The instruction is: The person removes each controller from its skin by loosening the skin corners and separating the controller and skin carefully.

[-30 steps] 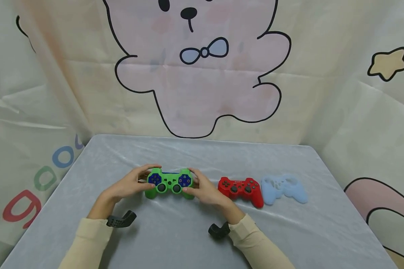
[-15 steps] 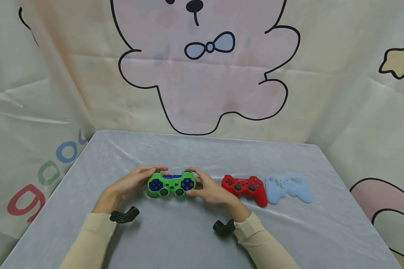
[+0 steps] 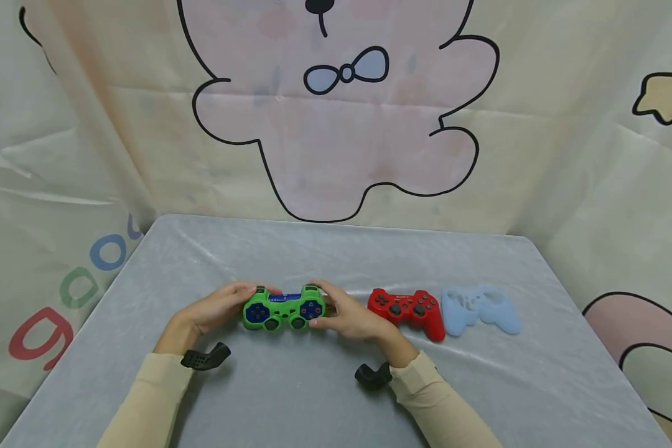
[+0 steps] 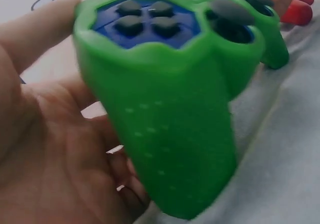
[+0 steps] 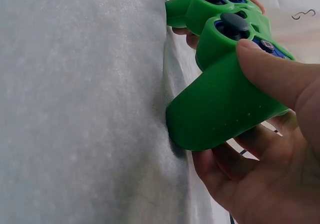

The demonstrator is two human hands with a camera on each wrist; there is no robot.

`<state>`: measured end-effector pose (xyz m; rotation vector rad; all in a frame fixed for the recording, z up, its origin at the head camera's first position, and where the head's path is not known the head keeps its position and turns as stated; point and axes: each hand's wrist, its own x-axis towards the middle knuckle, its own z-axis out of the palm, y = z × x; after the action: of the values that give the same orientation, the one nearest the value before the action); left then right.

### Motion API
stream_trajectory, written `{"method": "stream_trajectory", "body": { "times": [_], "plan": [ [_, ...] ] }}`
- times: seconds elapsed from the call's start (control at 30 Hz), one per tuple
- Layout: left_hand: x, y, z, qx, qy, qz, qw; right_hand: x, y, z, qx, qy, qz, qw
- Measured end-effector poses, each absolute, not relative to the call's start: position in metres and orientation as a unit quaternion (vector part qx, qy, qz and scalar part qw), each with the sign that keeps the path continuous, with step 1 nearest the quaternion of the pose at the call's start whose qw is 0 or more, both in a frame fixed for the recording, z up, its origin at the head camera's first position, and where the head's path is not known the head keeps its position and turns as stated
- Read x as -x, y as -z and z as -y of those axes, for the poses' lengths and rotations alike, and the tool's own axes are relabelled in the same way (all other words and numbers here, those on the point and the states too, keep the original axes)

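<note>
Both hands hold a blue game controller (image 3: pixel 284 310) fitted with a green silicone cover, its face toward me and its top edge tilted into sight. At its left end, the left hand (image 3: pixel 215 310) has the thumb along the top edge, with fingers behind the grip in the left wrist view. On the other end, the right hand (image 3: pixel 350 316) pinches the controller. In the right wrist view its thumb presses the face beside the stick, with fingers curled underneath. The handle's green tip (image 5: pixel 187 126) is right at the cloth.
To the right lies a red game controller (image 3: pixel 406 309) on the grey cloth-covered table (image 3: pixel 291 398). Beside it is a light-blue silicone controller cover (image 3: pixel 453 316). A printed curtain (image 3: pixel 369 143) hangs behind the table's far edge.
The left thumb has shifted from the controller's face up to its top edge. The controller has tilted, showing more of its blue top. The right hand keeps its grip.
</note>
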<state>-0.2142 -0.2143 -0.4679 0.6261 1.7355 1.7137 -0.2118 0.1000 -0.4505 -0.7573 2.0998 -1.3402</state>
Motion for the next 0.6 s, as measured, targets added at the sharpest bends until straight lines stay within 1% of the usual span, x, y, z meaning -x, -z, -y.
{"method": "stream_trajectory", "body": {
  "times": [0.13,0.37,0.6],
  "plan": [
    [0.215,0.463,0.219,-0.247,-0.632,-0.666,0.309,0.213,0.448,-0.098,0.306,0.471,-0.787,0.255],
    [0.212,0.451,0.223,-0.235,-0.586,-0.719,0.292,0.213,0.446,-0.095,0.322,0.441,-0.803,0.237],
    [0.21,0.461,0.215,-0.305,-0.609,-0.662,0.313,0.208,0.45,-0.102,0.337,0.436,-0.793,0.258]
  ]
}}
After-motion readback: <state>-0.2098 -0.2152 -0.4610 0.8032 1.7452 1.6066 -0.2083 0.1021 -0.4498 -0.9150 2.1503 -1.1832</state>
